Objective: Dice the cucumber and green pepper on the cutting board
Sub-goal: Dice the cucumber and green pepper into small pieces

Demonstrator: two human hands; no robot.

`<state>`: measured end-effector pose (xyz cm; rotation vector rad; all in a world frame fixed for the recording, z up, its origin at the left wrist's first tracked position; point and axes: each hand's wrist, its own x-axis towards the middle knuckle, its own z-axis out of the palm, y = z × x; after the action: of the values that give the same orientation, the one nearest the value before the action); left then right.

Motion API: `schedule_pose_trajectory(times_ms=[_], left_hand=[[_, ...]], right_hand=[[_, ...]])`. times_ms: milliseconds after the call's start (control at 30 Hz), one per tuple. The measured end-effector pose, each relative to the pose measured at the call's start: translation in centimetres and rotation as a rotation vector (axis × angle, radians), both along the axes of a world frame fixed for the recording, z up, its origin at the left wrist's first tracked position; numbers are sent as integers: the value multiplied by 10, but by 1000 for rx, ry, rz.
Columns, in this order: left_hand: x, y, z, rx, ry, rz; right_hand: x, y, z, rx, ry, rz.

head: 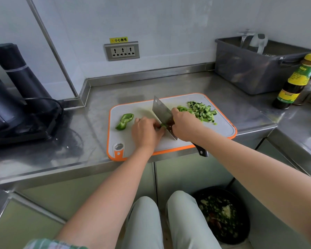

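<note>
Gripping item, right hand (185, 126): fingers (176, 113) wrapped tight round the cleaver (162, 114) where the blade meets the handle. The blade's edge is down on the board, its tip pointing away from the person, and the dark handle end sticks out past the board's near edge.

Left hand (147, 133): fingers (152, 124) curled, knuckles against the flat of the blade, holding down a pepper strip (162, 125). Only a small green part of the strip shows beside the steel.

Cutting board (126, 141): white with an orange rim, lying on the bench (169, 83), its near edge at the bench front.
- Left part: one uncut green pepper piece (124, 121), curved, apart from the left hand.
- Far right part: diced cucumber pile (202, 111), with brighter green dice at its left edge, just beyond the right hand.

Bench, far right: grey tub (250, 72) and dark sauce bottle (293, 81).
Bench, left: black appliance (16, 90) with a cable.
Wall: triple socket (122, 50).
Floor, by the person's knees: black bin (223, 216) holding scraps.
</note>
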<state>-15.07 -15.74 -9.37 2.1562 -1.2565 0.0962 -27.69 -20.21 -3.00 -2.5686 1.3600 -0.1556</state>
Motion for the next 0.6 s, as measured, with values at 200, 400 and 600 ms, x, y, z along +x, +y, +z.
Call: schedule_pose_trajectory(times_ms=[200, 400, 600], left_hand=[[0, 1, 0, 6, -32, 0], [0, 2, 1, -5, -40, -17], [0, 3, 2, 13, -47, -16]], right_hand=[[-8, -7, -9, 14, -193, -50], [-7, 1, 7, 57, -65, -2], [-7, 2, 9, 98, -46, 14]])
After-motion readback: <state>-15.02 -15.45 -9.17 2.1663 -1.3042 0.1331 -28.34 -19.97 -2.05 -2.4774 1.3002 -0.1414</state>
